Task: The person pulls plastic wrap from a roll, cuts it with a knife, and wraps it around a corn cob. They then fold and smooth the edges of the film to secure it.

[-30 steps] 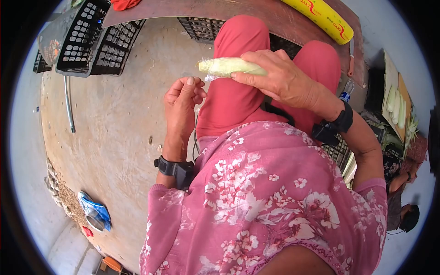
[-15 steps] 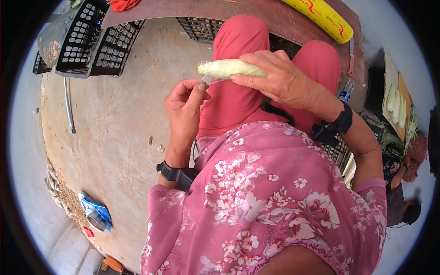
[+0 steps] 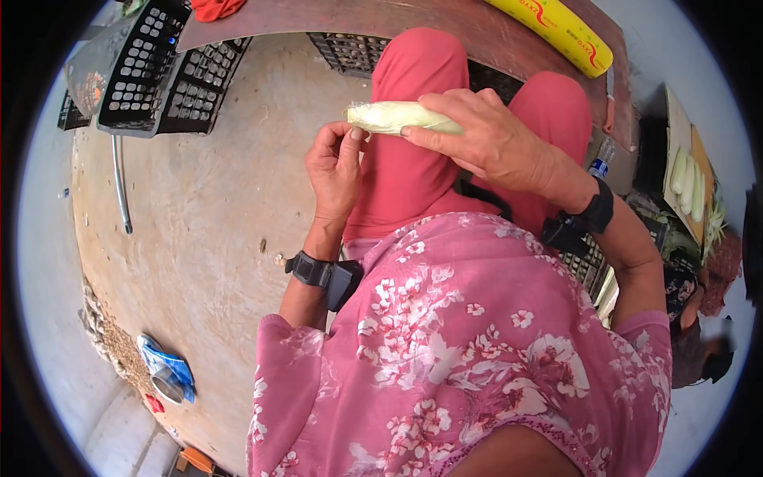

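Note:
My right hand (image 3: 489,135) is wrapped round the right part of a pale green ear of corn (image 3: 391,116), held level above my knees. Clear plastic wrap (image 3: 359,113) clings to the corn and shines at its left end. Just below that end my left hand (image 3: 337,168) is closed, thumb and fingertips pinched against the wrap. How much film lies between those fingers is hidden. My right palm covers the other end of the ear.
A yellow roll of wrap (image 3: 556,36) lies on the reddish-brown table (image 3: 318,16) ahead, with a knife (image 3: 610,111) at its right edge. Black crates (image 3: 151,79) stand at the left. More ears of corn (image 3: 687,183) lie in a box at the right, near another person (image 3: 695,350).
My left hand has moved right and slightly up, close against the corn's end. The loose film that stretched down to it now lies against the ear. My right hand stays nearly still.

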Demonstrator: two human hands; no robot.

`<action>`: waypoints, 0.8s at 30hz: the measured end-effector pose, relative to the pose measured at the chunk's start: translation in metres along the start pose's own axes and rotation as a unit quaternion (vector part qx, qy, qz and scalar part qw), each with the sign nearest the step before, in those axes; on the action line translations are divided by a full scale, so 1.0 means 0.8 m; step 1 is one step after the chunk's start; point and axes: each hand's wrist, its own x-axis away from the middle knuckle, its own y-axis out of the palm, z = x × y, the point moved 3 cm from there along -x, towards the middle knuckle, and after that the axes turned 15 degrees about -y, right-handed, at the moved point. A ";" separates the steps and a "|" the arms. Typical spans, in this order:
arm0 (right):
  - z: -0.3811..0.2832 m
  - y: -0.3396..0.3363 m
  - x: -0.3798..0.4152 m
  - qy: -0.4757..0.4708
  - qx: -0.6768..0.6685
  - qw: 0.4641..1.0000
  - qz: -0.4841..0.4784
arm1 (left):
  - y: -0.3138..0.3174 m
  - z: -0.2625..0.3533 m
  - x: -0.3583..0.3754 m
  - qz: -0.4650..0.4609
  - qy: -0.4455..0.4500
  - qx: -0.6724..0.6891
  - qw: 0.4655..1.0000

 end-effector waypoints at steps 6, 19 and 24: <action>0.008 0.001 0.004 0.030 -0.039 0.999 0.014 | -0.007 0.014 -0.014 -0.053 0.003 -0.054 0.997; 0.057 -0.014 -0.008 0.064 -0.263 0.963 -0.001 | -0.005 0.072 -0.057 -0.202 0.041 -0.219 0.954; 0.068 -0.019 -0.016 0.074 -0.286 0.955 -0.030 | -0.018 0.050 -0.076 -0.256 -0.064 -0.289 0.920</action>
